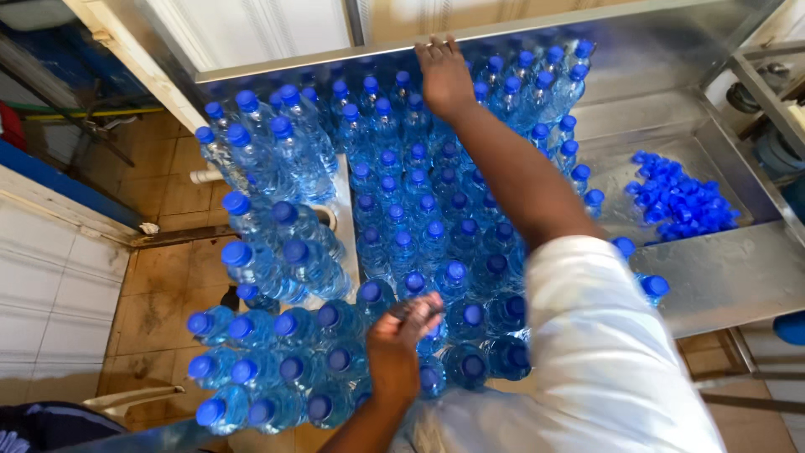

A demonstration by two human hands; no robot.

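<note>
The person wears a white short-sleeved shirt (604, 361) of soft, slightly creased fabric, plain and without any print that shows. Its right sleeve (579, 268) ends above the elbow in a loose, rounded hem (the left sleeve stays out of sight below the picture's edge). Both forearms are bare, with no watch, bracelet or glove on either wrist. The right hand (444, 77) and the left hand (401, 340) are bare too, fingers free of rings.

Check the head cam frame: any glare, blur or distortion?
Head view: soft blur on the left hand near the bottle caps; right hand fairly sharp; pale sheen on the steel tray; wide-angle bending at the edges; loose caps clear.
</note>
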